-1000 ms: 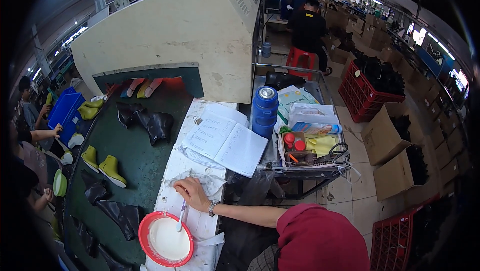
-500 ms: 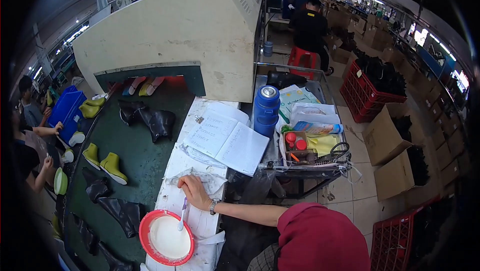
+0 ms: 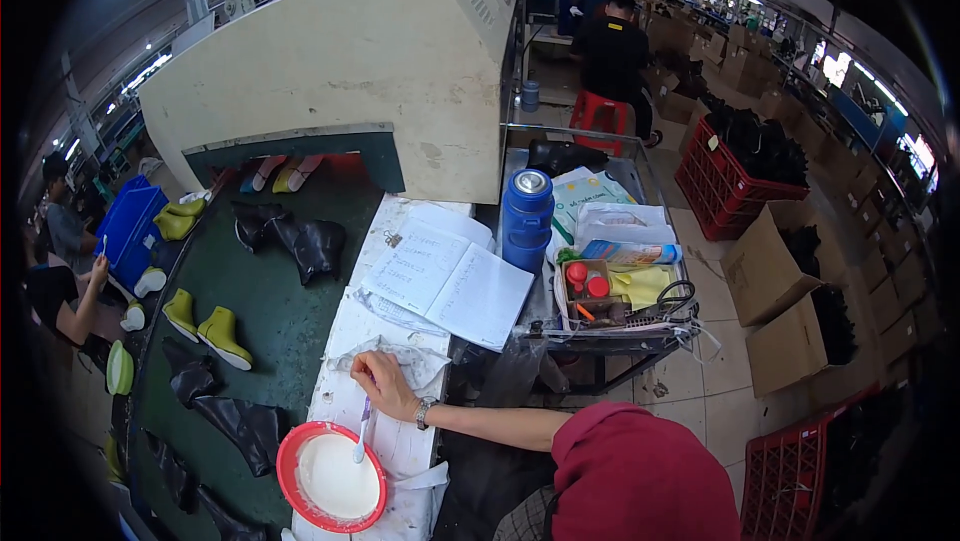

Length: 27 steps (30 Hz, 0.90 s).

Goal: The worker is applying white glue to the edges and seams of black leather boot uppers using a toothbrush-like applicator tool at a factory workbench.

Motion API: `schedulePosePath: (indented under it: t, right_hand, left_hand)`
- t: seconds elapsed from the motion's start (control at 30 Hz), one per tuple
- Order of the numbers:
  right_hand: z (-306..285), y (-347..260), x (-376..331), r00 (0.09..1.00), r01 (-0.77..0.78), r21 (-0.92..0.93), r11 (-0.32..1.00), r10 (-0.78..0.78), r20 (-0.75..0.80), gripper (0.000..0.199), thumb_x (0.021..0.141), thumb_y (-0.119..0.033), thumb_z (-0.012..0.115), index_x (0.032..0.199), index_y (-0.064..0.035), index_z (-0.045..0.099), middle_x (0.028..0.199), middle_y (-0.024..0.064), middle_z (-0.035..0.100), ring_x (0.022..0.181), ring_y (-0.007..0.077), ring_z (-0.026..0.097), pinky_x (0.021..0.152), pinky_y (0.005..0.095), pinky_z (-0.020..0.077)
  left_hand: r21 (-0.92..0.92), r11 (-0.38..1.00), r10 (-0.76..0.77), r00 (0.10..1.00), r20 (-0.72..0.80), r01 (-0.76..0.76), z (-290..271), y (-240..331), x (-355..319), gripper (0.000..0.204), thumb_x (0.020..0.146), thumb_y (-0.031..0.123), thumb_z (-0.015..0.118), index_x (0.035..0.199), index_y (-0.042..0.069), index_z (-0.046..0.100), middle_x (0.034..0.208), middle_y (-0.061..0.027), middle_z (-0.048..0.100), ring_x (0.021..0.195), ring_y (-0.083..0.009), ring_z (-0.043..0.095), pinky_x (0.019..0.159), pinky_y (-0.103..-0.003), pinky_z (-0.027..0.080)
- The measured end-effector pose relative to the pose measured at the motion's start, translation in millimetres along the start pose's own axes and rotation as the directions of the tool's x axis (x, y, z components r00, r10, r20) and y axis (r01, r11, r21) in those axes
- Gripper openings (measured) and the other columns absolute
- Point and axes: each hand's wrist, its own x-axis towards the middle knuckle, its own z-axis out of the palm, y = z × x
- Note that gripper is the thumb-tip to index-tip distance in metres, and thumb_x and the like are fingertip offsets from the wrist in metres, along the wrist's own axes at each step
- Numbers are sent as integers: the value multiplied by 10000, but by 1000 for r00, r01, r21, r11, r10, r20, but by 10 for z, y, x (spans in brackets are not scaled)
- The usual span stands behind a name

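My right hand (image 3: 393,391), with a watch at its wrist, reaches in from the lower right out of a red sleeve (image 3: 650,471). Its fingers are closed round the handle of a toothbrush (image 3: 366,411), purple and white. The brush head points down into a red bowl (image 3: 283,466) and touches the thick white liquid (image 3: 335,481) there. Beneath the hand, a crumpled whitish cloth (image 3: 420,369) lies on the white ledge (image 3: 345,381). My left hand is not in view.
Left of the ledge, a dark green conveyor (image 3: 270,331) carries yellow-green boots (image 3: 225,337) and black boot uppers (image 3: 240,426) under a cream machine housing (image 3: 330,51). An open notebook (image 3: 480,291) and a blue flask (image 3: 528,221) stand beyond my hand. A cart (image 3: 600,336) is at right.
The view has shifted slightly. My right hand and the toothbrush keep nearly the same place. At far left, a co-worker's hand has come up holding a thin stick-like thing.
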Motion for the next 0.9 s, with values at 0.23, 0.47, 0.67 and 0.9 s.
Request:
schedulePosePath:
  t: [0.23,0.47,0.67,0.9]
  right_hand:
    - [15,22,-16,999,53,-52,997,-53,3,85,947,-78,585,1009,-54,533,919,71,573,911,239,559,899,374,367]
    - [22,10,-22,997,71,-42,997,-71,14,92,922,-39,556,984,-75,497,910,76,535,918,259,539,897,390,365]
    - [30,27,-17,998,70,-40,997,-70,-3,85,910,-15,530,962,-72,495,888,74,531,900,259,538,896,388,368]
    - [34,65,-21,999,50,-26,998,-51,-16,124,867,34,526,938,-67,527,867,50,572,885,238,578,885,367,380]
  left_hand:
    - [233,971,-73,996,43,61,-53,17,50,554,1078,276,514,797,-192,611,671,-220,626,636,-269,508,597,-478,472]
    - [12,995,99,993,-68,-98,-14,-60,41,590,1086,305,496,766,-186,573,655,-209,600,625,-267,472,583,-486,436]
    - [172,985,-34,999,37,27,-44,153,-31,610,1089,318,488,763,-191,567,653,-206,598,623,-281,474,589,-493,434]
    - [97,995,35,999,-11,-34,-2,116,-23,620,1089,309,487,716,-185,520,607,-167,548,613,-255,422,556,-495,401]
